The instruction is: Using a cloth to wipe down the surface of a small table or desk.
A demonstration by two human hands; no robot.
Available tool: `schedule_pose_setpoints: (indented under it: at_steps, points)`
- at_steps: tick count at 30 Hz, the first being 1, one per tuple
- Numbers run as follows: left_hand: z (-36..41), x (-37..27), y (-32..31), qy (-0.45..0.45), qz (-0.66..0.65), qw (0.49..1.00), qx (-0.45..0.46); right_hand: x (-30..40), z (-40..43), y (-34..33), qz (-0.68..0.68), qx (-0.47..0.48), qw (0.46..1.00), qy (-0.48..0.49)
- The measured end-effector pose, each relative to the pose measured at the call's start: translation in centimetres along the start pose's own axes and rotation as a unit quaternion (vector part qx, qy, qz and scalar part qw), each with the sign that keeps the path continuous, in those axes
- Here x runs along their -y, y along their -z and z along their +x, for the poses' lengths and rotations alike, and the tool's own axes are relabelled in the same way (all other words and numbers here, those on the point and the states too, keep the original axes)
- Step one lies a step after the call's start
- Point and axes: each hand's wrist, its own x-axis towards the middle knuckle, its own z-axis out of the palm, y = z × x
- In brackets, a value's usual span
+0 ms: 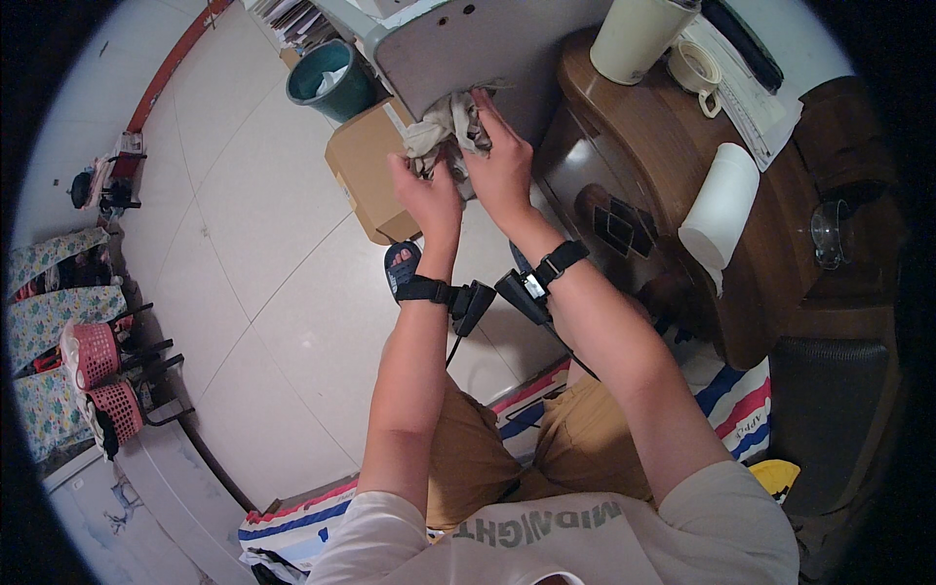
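Note:
A crumpled, greyish-beige cloth [447, 130] is bunched up between my two hands, in front of a grey panel [468, 66]. My left hand [431, 191] grips its lower left side, thumb and fingers around the folds. On the right side of the cloth lies my right hand [501, 157], its fingers pointing up and pressed against the fabric; some fingers are hidden behind it. Both wrists wear black straps with small black devices. Beneath and left of the cloth, a closed cardboard box [369, 172] rests on the tiled floor.
A green bin [333, 80] stands behind the box. On the curved wooden table [629, 139] at right are a cream container [636, 40], a cup [693, 67], papers [764, 124], a white paper roll [720, 208] and a glass ashtray-like dish [828, 234]. Pink baskets [96, 355] stand far left.

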Motion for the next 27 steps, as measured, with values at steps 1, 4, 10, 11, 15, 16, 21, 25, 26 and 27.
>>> schedule_pose_setpoints:
  at_steps: [1, 4, 10, 11, 15, 16, 21, 25, 26, 27]
  points:
    - [0.0, 0.1, 0.0, 0.017, -0.02, 1.0, 0.0, 0.1, -0.1, 0.0, 0.009, 0.008, 1.0, -0.008]
    - [0.0, 0.2, -0.1, 0.012, -0.021, 1.0, 0.002, 0.1, -0.1, 0.0, 0.01, 0.014, 1.0, -0.019]
    - [-0.1, 0.4, -0.4, 0.015, -0.035, 0.999, 0.007, -0.4, -0.3, -0.3, -0.011, 0.003, 0.999, -0.037]
    - [-0.1, 0.3, -0.4, 0.015, -0.036, 0.999, 0.007, -0.6, -0.3, -0.4, -0.027, -0.003, 0.998, -0.05]
    - [0.0, 0.5, 0.0, 0.005, 0.018, 1.0, 0.012, 0.0, -0.5, -0.6, 0.001, 0.025, 0.99, -0.137]
    - [0.0, 0.3, -0.1, 0.004, 0.023, 1.0, 0.016, -0.2, -0.4, -0.6, 0.001, 0.018, 0.989, -0.146]
    - [-0.5, -0.9, -0.1, 0.005, 0.004, 1.0, 0.018, 0.2, -0.2, -0.4, -0.025, 0.022, 0.987, -0.159]
    - [0.1, -2.3, 0.2, -0.042, -0.096, 0.994, -0.037, 1.9, 1.4, 0.7, 0.03, -0.031, 0.997, 0.06]
    - [0.4, -2.4, 0.5, -0.042, -0.093, 0.994, -0.037, 2.6, 1.8, 0.9, 0.048, -0.019, 0.993, 0.11]
    - [0.5, -2.6, 0.4, -0.064, -0.077, 0.994, -0.037, 2.2, 1.9, 0.9, 0.045, -0.019, 0.993, 0.11]
